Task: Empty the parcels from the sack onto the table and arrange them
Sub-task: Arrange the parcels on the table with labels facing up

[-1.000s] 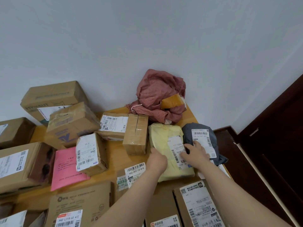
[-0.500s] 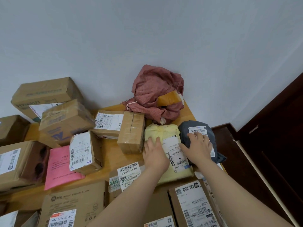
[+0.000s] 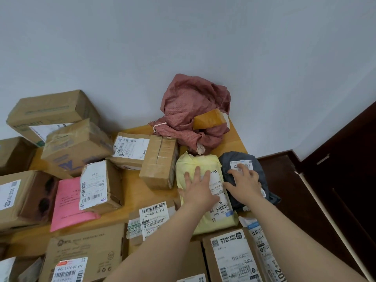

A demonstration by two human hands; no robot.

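The yellow soft parcel [image 3: 215,222] lies flat near the worktop's right edge, label up. The grey soft parcel [image 3: 227,168] lies touching its right side, also label up. Both sit in front of the reddish cloth sack [image 3: 191,102], which slumps against the wall at the far corner. The left grip [image 3: 198,190] rests on the yellow parcel with fingers spread and straight, and the right grip [image 3: 245,182] lies spread the same way on the grey one, pinching nothing. I judge the flat palms are there to slide and square the two bags side by side, since limp bags shift better pressed than lifted. The sack is not empty: a tan taped parcel [image 3: 209,119] pokes from its folds, and what else it holds is hidden. A taped brown box [image 3: 158,161] stands just left of the yellow parcel. More labelled boxes and a pink mailer [image 3: 69,200] cover the worktop [image 3: 132,190] to the left and on the near side.
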